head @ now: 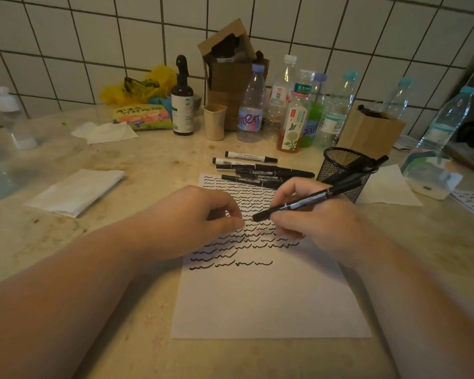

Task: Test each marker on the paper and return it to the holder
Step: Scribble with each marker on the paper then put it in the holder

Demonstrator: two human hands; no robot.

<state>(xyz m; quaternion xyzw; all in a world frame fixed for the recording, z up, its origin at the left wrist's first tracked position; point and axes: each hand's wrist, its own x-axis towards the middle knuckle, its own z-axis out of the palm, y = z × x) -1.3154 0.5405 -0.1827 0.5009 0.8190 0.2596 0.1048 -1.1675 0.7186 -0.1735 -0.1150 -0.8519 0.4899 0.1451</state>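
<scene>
A white sheet of paper [268,299] lies in front of me, its upper half covered with rows of black squiggles. My right hand [320,222] grips a black marker [309,201] whose left end points toward my left hand. My left hand [200,217] hovers over the paper with curled fingers, thumb and fingertips close to the marker's end; whether it pinches a cap I cannot tell. Several loose markers [255,170] lie at the paper's far edge. The black mesh holder [342,170] stands to the right with markers in it.
Several plastic bottles [251,105], a dark spray bottle [182,105], a beige cup [214,121] and cardboard boxes [370,129] crowd the back by the tiled wall. Folded tissue [74,191] lies left, another tissue [389,187] right of the holder.
</scene>
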